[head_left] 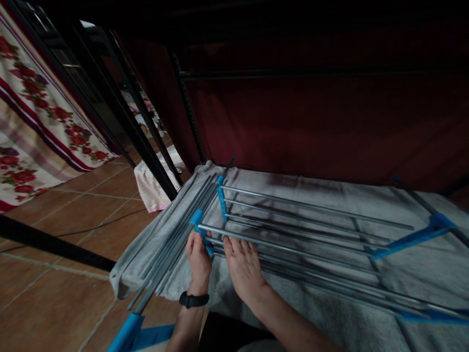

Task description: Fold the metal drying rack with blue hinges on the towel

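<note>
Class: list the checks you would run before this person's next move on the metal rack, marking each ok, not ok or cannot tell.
1. Left hand grips blue connector: ok.
2. Right hand flat on rack: ok.
3. Rack lies on grey towel: ok.
4. Rack seated fully in the connector: cannot tell, left hand covers it.
5. Loose rods fully on towel: not ok, ends overhang floor.
</note>
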{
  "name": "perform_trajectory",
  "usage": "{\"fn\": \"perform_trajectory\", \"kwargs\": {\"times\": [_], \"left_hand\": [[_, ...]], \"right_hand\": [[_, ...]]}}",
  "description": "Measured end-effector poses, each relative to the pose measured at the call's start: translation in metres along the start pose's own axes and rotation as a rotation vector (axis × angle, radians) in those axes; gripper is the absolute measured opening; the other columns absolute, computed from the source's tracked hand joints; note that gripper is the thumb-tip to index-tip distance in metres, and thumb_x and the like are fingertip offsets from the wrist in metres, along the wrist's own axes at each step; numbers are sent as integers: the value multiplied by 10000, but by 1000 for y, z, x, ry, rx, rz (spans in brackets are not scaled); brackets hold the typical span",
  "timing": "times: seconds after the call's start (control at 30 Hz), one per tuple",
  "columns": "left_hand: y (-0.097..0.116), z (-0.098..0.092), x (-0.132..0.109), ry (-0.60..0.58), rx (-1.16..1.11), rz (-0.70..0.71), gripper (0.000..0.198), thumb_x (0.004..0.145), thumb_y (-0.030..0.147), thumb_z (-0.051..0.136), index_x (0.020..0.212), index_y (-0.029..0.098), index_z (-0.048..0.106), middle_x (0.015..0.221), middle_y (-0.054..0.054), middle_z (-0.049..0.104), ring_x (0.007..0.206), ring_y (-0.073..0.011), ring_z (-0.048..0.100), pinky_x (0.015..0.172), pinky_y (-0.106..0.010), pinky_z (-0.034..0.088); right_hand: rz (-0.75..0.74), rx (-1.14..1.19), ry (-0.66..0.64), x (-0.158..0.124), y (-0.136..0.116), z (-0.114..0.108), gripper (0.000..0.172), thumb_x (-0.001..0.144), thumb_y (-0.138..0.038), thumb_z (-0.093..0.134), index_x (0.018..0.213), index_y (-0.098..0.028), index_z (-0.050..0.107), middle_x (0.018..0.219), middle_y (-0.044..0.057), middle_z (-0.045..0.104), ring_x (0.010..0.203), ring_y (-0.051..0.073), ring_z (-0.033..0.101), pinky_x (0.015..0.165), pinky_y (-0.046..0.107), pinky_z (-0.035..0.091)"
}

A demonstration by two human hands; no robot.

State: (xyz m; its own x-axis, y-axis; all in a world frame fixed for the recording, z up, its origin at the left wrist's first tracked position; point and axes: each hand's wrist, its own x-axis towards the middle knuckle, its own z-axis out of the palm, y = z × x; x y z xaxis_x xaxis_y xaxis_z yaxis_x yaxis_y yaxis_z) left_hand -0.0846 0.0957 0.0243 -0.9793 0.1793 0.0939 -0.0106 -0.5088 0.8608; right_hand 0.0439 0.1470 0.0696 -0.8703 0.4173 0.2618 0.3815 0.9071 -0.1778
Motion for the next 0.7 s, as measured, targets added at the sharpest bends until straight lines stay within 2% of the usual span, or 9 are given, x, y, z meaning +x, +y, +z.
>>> {"fn": "perform_trajectory", "kwargs": {"times": [0.2, 0.4, 0.6, 0.7], "left_hand": [[-4, -2, 2, -1, -56, -26, 376, 720, 474, 763, 718, 186, 522, 639, 63, 523, 578, -97, 468, 634, -236, 418], [-4, -3, 2, -26, -61, -8, 390, 717, 454, 766, 690, 189, 481, 609, 69, 479, 542, -92, 423, 551, -224, 371], [2, 1, -1, -26, 87, 31, 354, 816, 474, 666, 694, 200, 478, 623, 57, 443, 548, -104, 364, 553, -240, 344], [5, 2, -3, -16, 192, 70, 318, 870, 453, 615, 706, 195, 527, 649, 33, 471, 589, -126, 394, 592, -260, 366]], "right_hand": [[34, 17, -63, 3, -2, -7, 448, 989, -133, 393, 1420, -184, 502, 1200, 133, 653, 1073, 262, 618, 959, 439, 509], [38, 33, -104, 4, 0, -10, 490, 991, -129, 395, 1457, -264, 461, 1190, 113, 652, 1114, 246, 610, 998, 430, 480], [6, 43, -112, 6, 3, -7, 502, 991, -120, 366, 1469, -251, 446, 1217, 108, 636, 1136, 256, 593, 998, 431, 480], [-4, 49, -118, 7, 3, -6, 502, 989, -120, 362, 1469, -245, 445, 1216, 110, 636, 1127, 256, 593, 994, 436, 480]]}}
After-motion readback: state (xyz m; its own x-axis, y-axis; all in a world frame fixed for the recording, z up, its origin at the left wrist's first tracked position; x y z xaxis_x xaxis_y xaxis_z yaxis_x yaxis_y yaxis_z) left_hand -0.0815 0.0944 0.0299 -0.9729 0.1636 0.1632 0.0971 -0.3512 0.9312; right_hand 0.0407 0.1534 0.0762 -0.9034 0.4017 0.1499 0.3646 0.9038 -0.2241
